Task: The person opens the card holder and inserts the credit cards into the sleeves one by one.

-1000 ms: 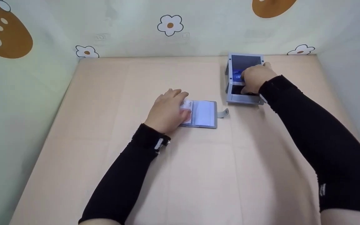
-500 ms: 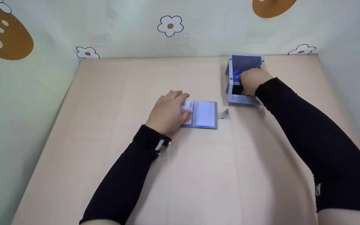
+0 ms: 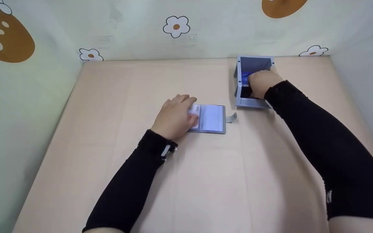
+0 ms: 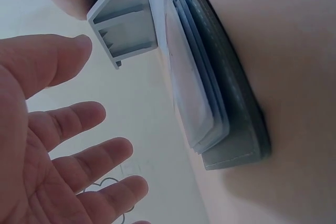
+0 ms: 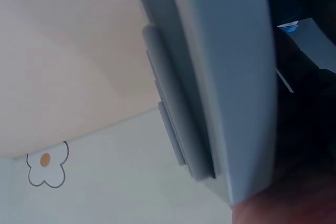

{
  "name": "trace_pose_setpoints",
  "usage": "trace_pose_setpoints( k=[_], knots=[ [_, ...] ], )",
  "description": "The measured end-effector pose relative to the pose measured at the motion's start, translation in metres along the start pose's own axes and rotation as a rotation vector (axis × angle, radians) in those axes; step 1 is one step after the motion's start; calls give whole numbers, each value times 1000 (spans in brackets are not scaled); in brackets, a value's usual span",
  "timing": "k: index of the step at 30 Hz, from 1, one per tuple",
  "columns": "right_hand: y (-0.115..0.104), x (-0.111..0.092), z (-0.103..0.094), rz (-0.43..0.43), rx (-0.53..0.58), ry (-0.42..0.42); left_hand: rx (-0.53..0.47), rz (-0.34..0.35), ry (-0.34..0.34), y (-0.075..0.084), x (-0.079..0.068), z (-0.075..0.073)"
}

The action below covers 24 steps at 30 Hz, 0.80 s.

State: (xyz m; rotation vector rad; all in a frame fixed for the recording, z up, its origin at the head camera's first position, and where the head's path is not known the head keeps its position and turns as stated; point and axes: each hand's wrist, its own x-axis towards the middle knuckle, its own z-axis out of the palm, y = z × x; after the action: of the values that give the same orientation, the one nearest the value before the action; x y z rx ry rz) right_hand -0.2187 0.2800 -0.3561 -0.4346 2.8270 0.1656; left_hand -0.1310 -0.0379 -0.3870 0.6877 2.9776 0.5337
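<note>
A small grey card holder [image 3: 212,119] lies spread open on the table, clear sleeves facing up, a snap strap [image 3: 231,118] sticking out to its right. Over its left half is my left hand [image 3: 175,116], fingers extended and thumb above a card with pink print [image 3: 197,110]. The left wrist view shows the palm and loose fingers apart from the stacked sleeves [image 4: 194,87]. My right hand [image 3: 263,83] reaches into a grey open-topped box [image 3: 253,103]; its fingers are hidden inside, and I cannot tell what they grip. Beside them shows something blue [image 3: 245,78].
A peach cloth [image 3: 206,181] covers the table. Pale walls with flower prints [image 3: 176,27] rise at the back and both sides. The box stands near the back wall, right of the card holder.
My right hand has sunk a little lower and leftward into the box, its thumb side now inside, then stayed there. The left hand and card holder have hardly moved.
</note>
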Motion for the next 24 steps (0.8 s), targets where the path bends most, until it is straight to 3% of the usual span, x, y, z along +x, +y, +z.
trace_pose_setpoints(
  k=[10, 17, 24],
  knots=[
    [2, -1, -1, 15, 16, 33, 1, -5, -6, 1, 0, 1],
    [3, -7, -13, 29, 104, 31, 18, 8, 4, 1, -1, 2],
    [6, -21, -25, 30, 193, 83, 15, 7, 6, 2, -1, 1]
  ],
)
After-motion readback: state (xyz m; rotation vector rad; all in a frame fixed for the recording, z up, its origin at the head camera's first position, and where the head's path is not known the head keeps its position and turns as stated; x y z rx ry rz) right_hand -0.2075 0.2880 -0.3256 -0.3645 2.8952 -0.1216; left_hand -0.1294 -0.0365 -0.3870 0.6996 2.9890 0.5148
